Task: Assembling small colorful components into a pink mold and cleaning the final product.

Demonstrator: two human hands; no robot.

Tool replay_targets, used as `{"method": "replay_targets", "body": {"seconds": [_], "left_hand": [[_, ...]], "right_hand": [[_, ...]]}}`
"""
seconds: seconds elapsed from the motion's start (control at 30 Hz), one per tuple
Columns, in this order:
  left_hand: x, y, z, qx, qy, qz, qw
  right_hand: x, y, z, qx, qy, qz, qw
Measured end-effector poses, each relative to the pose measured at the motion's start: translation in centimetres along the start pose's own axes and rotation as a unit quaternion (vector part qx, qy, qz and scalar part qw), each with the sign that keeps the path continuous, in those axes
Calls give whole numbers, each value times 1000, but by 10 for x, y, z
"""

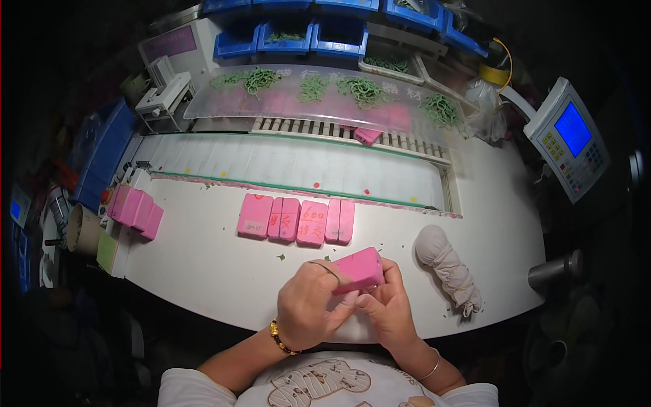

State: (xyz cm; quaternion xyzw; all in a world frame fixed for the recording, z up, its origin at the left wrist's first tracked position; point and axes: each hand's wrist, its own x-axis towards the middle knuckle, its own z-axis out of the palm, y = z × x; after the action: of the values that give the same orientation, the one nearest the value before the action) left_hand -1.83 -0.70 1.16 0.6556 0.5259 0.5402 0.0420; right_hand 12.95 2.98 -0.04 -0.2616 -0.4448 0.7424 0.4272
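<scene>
A pink rectangular block (363, 266) is held up in front of me, just above the near part of the white table. My left hand (305, 304) grips its left end with bent fingers, and a thin dark strand curves across that hand near the block. Around the right end, my right hand (392, 306) has its fingers closed, supporting it from the side and below. Beyond my hands stands a row of several similar pink blocks (311, 223), some with red handwriting. The undersides of the fingers are hidden.
A twisted pale cloth bundle (447, 264) lies at right, beside a metal cylinder (555, 270). More pink blocks (135, 209) sit at left. Farther back run a white conveyor (285, 166), a clear shelf (291, 102) with green strands, and blue bins (339, 35). A control panel (571, 139) stands right.
</scene>
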Motion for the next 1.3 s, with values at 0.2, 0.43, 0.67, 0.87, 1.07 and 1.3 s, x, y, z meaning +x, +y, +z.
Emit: {"method": "replay_targets", "body": {"seconds": [0.2,0.43,0.67,0.87,1.07,1.3], "left_hand": [[-3,6,-1,-64,-80,-3,995],[7,-2,-20,-207,-150,-184,949],[28,5,-26,-86,-252,-95,959],[29,-4,-26,-61,-344,-98,932],[19,-14,-19,-299,-364,-254,844],[-15,-19,-3,-454,-97,-329,822]], "right_hand": [[5,-11,-11,-72,18,-8,997],[10,-23,-23,-246,55,-112,961],[13,-37,-28,-389,-27,-146,909],[12,-43,-29,-360,-109,-151,914],[4,-31,-32,-74,2,-33,997],[12,-31,-15,100,58,23,993]]}}
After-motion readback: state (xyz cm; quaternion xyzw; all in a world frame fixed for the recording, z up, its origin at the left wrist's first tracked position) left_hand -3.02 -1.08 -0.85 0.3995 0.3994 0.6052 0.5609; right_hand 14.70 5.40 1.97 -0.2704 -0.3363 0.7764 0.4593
